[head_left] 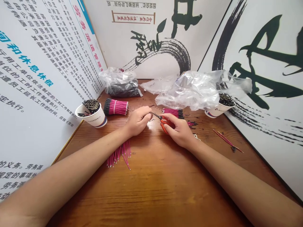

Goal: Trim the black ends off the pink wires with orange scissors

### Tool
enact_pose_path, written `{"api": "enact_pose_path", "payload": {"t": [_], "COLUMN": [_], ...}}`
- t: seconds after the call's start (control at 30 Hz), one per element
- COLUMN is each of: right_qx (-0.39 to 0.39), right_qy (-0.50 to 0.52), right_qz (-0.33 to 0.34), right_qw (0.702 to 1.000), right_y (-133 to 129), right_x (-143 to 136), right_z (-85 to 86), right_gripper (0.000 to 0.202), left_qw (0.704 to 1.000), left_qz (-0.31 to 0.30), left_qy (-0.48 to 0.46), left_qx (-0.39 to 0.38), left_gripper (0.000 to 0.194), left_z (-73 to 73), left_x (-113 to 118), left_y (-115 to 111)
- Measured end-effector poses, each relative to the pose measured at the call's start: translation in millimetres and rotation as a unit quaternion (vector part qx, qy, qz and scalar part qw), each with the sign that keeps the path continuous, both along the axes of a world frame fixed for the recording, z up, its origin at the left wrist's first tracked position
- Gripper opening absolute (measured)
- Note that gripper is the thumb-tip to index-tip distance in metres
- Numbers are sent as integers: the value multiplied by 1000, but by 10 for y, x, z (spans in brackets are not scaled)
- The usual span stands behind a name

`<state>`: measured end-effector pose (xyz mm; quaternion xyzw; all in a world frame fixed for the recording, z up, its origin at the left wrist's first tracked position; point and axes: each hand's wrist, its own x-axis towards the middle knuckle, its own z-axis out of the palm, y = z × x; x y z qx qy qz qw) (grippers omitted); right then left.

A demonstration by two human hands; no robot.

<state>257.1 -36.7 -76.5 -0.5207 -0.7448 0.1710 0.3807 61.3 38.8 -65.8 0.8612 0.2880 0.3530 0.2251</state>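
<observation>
My right hand (178,129) is wrapped round the orange handles of small scissors (163,121), whose dark blades point left. The blade tips reach the fingertips of my left hand (139,120). That hand is closed in a pinch, and what it holds is too small to make out. Loose pink wires (121,154) with pale tips lie under and in front of my left wrist. Behind my left hand sits a tied bundle of pink and black wires (115,106). Another pink and black bundle (174,112) lies just behind my right hand.
Paper cups full of black pieces stand at the left (93,117) and right (219,110). Clear plastic bags (189,90) and a bag of black material (123,86) lie at the back. A few wires (227,140) lie at the right. Printed panels (146,34) enclose the wooden table (151,189).
</observation>
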Motion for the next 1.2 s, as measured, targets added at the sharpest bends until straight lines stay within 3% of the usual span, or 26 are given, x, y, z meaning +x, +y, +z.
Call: {"api": "enact_pose_path", "payload": {"t": [1.2], "right_qx": [2], "right_qy": [9], "right_qz": [9], "right_qw": [1000], "right_y": [2], "right_x": [9], "right_z": [-11], "right_gripper": [32], "left_qw": [1000], "left_qz": [5], "left_qy": [-6], "left_qx": [-8], "left_gripper": [28], "left_z": [18], "left_x": [-14], "left_y": [-38]}}
